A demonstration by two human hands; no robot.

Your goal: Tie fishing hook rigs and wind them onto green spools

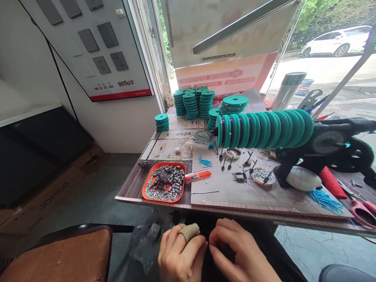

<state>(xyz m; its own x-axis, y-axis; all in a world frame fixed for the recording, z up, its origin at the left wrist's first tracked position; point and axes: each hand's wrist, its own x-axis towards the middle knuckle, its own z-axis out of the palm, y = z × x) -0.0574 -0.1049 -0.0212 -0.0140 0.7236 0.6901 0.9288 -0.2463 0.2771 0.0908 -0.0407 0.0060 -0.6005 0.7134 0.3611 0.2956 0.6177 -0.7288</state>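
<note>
My left hand (178,252) and my right hand (239,252) sit close together below the table's front edge, over dark cloth on my lap. A beige fabric wrap covers my left index finger. The fingertips of both hands pinch toward each other; anything held between them is too small to see. On the table (132,188) ahead, a row of teal spools (263,128) is threaded on a black winding machine (329,147).
An orange tray (164,182) holds small metal pieces. Stacks of teal spools (192,102) stand at the back. Two small dishes, an orange-capped pen (198,175), blue tube bits (326,199), a white stone, red scissors (362,207) and a wooden stool (63,254) lie nearby.
</note>
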